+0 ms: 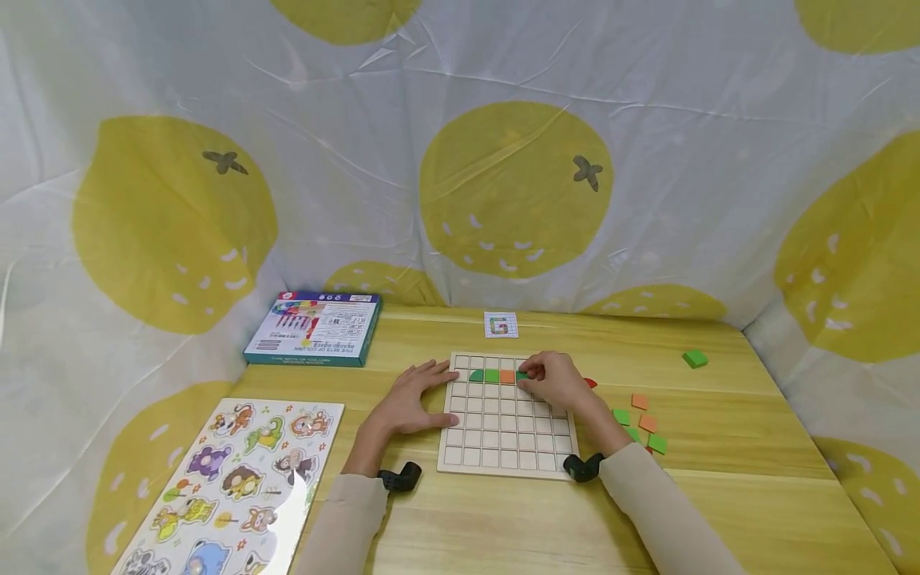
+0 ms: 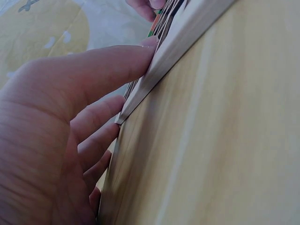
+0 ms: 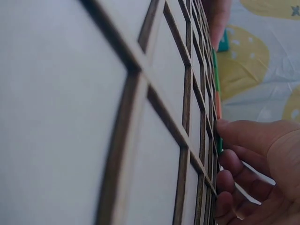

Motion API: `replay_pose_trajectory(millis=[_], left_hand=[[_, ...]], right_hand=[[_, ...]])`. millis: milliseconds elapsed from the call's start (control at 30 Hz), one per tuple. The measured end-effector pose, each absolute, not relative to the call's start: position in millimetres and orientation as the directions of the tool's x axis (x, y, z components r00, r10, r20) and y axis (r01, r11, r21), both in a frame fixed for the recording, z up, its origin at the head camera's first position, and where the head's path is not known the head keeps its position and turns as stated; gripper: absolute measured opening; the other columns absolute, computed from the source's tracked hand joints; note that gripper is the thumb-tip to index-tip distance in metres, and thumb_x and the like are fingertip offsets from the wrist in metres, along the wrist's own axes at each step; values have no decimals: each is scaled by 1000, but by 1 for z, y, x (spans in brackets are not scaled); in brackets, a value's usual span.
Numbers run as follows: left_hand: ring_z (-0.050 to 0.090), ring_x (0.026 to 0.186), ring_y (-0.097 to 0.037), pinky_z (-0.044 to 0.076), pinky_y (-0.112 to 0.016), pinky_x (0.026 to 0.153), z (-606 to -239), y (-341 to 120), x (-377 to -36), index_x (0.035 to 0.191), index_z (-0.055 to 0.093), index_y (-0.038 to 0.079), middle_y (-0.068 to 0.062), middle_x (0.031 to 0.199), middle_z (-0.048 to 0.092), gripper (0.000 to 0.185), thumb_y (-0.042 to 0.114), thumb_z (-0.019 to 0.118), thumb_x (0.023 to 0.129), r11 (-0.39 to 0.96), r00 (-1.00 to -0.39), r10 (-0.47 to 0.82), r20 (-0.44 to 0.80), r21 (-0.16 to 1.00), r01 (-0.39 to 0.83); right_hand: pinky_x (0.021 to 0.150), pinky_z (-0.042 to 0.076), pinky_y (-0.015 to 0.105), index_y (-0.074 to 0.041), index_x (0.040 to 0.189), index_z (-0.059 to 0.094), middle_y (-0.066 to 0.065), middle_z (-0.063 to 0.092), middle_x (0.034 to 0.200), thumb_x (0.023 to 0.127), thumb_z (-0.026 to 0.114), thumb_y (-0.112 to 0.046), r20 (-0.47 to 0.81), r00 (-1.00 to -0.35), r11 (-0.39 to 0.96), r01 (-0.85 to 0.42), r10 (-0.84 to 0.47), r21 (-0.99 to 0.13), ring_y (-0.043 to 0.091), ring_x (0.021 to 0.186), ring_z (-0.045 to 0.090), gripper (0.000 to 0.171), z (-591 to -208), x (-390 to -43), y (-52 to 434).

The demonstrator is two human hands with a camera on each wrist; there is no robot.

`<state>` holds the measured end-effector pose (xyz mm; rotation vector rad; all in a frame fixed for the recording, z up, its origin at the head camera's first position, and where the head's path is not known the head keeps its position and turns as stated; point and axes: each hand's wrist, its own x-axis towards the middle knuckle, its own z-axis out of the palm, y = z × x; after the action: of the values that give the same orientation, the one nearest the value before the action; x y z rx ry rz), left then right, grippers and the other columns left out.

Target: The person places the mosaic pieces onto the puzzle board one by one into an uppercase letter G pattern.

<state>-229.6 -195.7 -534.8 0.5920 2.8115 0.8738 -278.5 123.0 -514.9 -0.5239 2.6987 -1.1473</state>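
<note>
A pale wooden grid board (image 1: 499,439) lies on the table. One upper row holds a dark green rounded tile (image 1: 477,376), a light green square (image 1: 492,376) and an orange square (image 1: 507,376). To their right, my right hand (image 1: 557,382) pinches another dark green tile (image 1: 521,375) at the board, its shape partly covered by the fingers. In the right wrist view, the thumb (image 3: 243,133) presses at the green piece. My left hand (image 1: 408,399) rests against the board's left edge, fingers spread; in the left wrist view its thumb (image 2: 112,65) lies on the rim.
A card (image 1: 501,325) with a coloured G lies behind the board. Loose orange squares (image 1: 648,423) and green squares (image 1: 657,444) lie at right, a green stack (image 1: 695,358) farther back. An animal puzzle (image 1: 244,479) and a flat box (image 1: 316,329) occupy the left.
</note>
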Motion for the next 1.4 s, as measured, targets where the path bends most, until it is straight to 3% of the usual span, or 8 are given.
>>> replay_pose_trajectory(millis=[433,1167,1400], left_hand=[[22,160,-25,12,-51,131,-535,-192,-232,153,52,30,5,168,34,82,59,77,81,752,-909,418,-14,567,337],[23,159,-29,13,-55,130,-531,-194,-228,152,53,26,0,167,37,82,57,77,81,743,-908,419,9,572,348],[23,159,-28,14,-53,131,-534,-195,-230,152,53,27,0,167,37,81,57,77,80,752,-908,420,5,558,351]], right_hand=[[75,52,29,-6,113,77,5,71,99,91,79,-20,0,-941,624,-224,-339,-748,18,86,60,26,-512,-275,141],[63,51,23,-6,115,76,2,70,93,90,81,-28,45,-972,707,-198,-229,-679,16,78,60,34,-503,-234,248],[61,49,22,-3,113,76,4,71,94,89,82,-21,35,-972,709,-193,-232,-678,15,74,55,31,-504,-216,267]])
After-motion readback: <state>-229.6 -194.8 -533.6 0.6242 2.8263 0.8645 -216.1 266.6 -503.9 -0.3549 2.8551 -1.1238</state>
